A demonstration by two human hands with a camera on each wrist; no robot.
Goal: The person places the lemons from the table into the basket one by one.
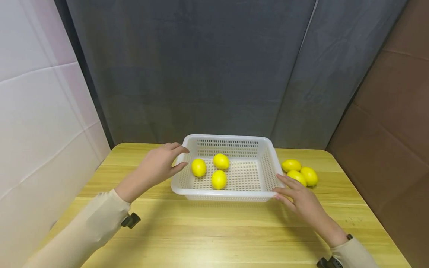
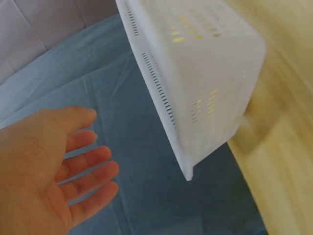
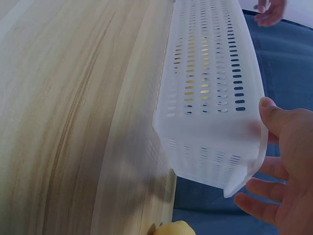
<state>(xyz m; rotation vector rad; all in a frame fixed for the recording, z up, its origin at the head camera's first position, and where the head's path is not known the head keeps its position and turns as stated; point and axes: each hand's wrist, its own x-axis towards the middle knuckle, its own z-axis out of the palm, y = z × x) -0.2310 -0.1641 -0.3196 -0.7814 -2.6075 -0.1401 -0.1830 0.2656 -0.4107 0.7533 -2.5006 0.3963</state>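
Note:
A white perforated plastic basket [image 1: 227,193] stands on the wooden table, with three lemons, such as the front lemon [image 1: 219,180], on its floor. At its left end my left hand [image 1: 157,163] hovers with fingers loosely spread, holding nothing; the left wrist view shows this hand [image 2: 73,171] apart from the basket wall [image 2: 215,73]. My right hand [image 1: 301,201] holds the basket's front right corner. In the right wrist view, the thumb of this hand [image 3: 293,156] lies at the rim and a finger shows faintly through the plastic; the other fingers spread loosely beside the end wall.
Three more lemons [image 1: 308,176] lie close together on the table [image 1: 207,234], just right of the basket. A dark grey cloth [image 1: 187,74] hangs behind the table. White cloth [image 1: 37,111] borders the left, brown cloth [image 1: 395,123] the right.

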